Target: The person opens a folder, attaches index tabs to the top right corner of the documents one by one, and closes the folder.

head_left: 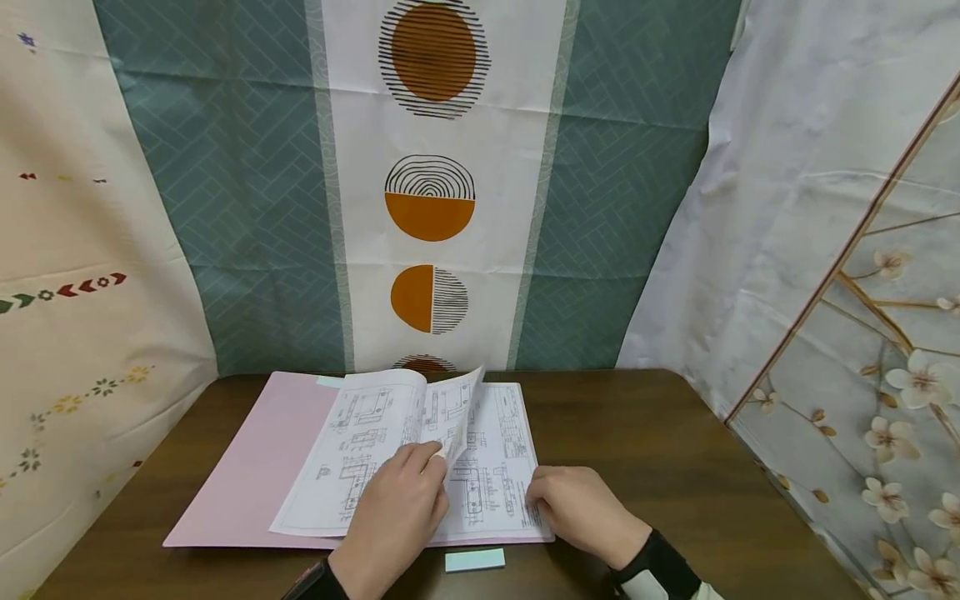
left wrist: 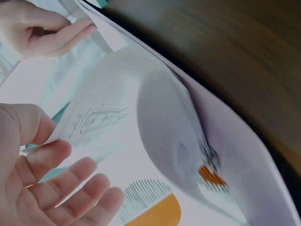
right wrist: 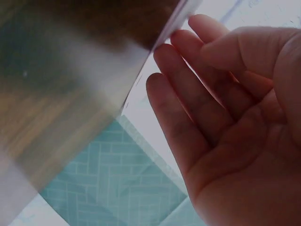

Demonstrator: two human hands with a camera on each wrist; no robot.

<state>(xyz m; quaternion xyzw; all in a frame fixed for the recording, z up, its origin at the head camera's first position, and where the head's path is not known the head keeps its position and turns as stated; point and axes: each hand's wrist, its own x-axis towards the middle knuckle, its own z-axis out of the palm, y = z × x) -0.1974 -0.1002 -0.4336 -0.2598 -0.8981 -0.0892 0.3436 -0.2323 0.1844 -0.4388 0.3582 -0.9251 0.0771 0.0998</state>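
White, thin paper sheets with black line drawings (head_left: 513,442) — at mid-table, spread across one flat, pale pink folder (head_left: 255,467) on the dark brown wooden tabletop (head_left: 622,433). Expect very little weight and easy bending; in the left wrist view, already curls into a soft loop. Probably smooth, apt to slide, quick to crease or tear; probably stiffer in the folder. Best taken by a free outer edge or corner, pinched softly, well apart from the inner fold.

Pinched between thumb and forefinger of the left hand (head_left: 397,496): the free edge of at least one raised leaf (head_left: 463,417). Nothing visibly gripped in the right hand (head_left: 577,508) — only fingers loosely extended, with tips at the right edge of the pile.

Count one folder, two hands, one flat, pale blue strip (head_left: 475,560) just in front of the folder, and one part-covered pale blue piece (head_left: 330,382) at its far side. Too closely stacked to count: the sheets. Behind, on one teal-and-white hanging cloth (head_left: 258,167), count four orange-and-black round designs, with the lowest partly cut off.
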